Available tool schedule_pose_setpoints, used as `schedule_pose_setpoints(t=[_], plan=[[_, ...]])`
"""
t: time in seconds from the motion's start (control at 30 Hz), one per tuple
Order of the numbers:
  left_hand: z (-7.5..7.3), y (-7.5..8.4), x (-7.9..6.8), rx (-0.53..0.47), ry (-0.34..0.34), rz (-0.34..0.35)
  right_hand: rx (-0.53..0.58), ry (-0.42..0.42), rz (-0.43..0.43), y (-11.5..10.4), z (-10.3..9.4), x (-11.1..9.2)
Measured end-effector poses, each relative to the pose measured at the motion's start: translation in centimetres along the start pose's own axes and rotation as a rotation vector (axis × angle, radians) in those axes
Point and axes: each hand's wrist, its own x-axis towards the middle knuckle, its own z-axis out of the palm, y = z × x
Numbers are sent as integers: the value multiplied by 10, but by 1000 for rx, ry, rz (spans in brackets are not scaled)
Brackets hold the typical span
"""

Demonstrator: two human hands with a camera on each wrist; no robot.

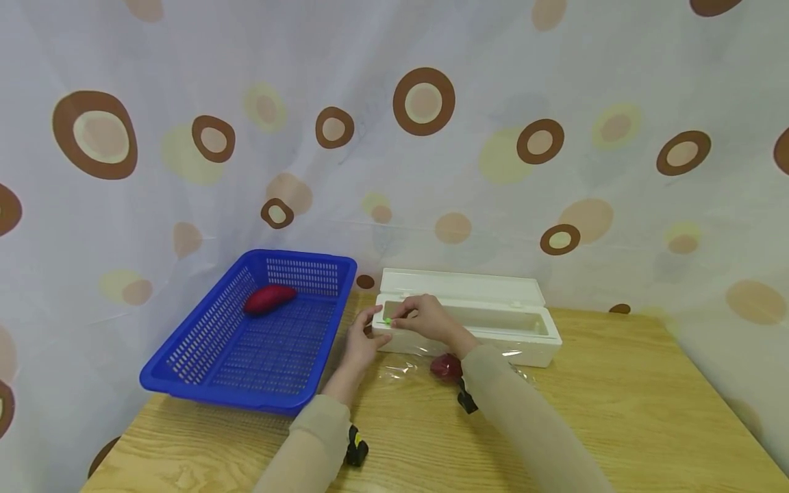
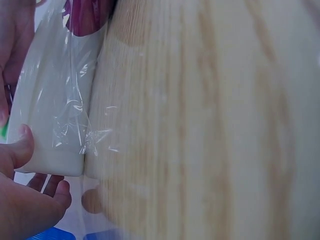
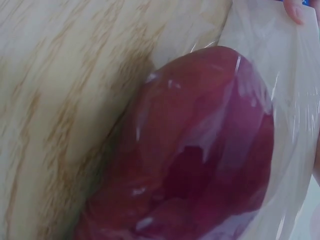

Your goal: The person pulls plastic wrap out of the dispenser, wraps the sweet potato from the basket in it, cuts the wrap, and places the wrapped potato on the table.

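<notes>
A white plastic wrap dispenser box (image 1: 536, 352) stands on the table with its lid raised at the back. My left hand (image 1: 362, 340) grips its left end, the thumb at the front and fingers around the end. My right hand (image 1: 427, 318) pinches a small green slide cutter (image 1: 387, 320) on the front edge near that left end. Clear plastic film (image 1: 399, 370) hangs down over the box's front onto the table. Under the film, close before the box, lies a red sweet potato (image 1: 446, 368), partly hidden by my right forearm; it fills much of the right wrist view.
Left of the box, a blue basket (image 1: 246, 396) holds another red sweet potato (image 1: 269, 299). The wooden table (image 1: 629, 397) reaches to a patterned curtain (image 1: 481, 205) behind. Black wrist-camera mounts (image 1: 356, 448) sit under the forearms.
</notes>
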Motion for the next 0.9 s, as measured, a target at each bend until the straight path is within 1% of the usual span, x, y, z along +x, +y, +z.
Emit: schedule_pose_setpoints(t=[0.1, 0.43, 0.57, 0.67, 0.8, 0.9], plan=[[0, 0, 0, -2, -2, 3, 0, 4, -17, 3, 0, 0], [1, -4, 3, -7, 8, -3, 47, 6, -15, 6, -1, -1], [1, -5, 4, 1, 4, 12, 44, 14, -16, 5, -2, 0], [1, -6, 3, -13, 0, 18, 32, 18, -22, 6, -2, 0], [1, -5, 3, -34, -2, 13, 21, 22, -17, 8, -2, 1], [0, -4, 2, -16, -2, 10, 34, 23, -8, 8, -2, 0]])
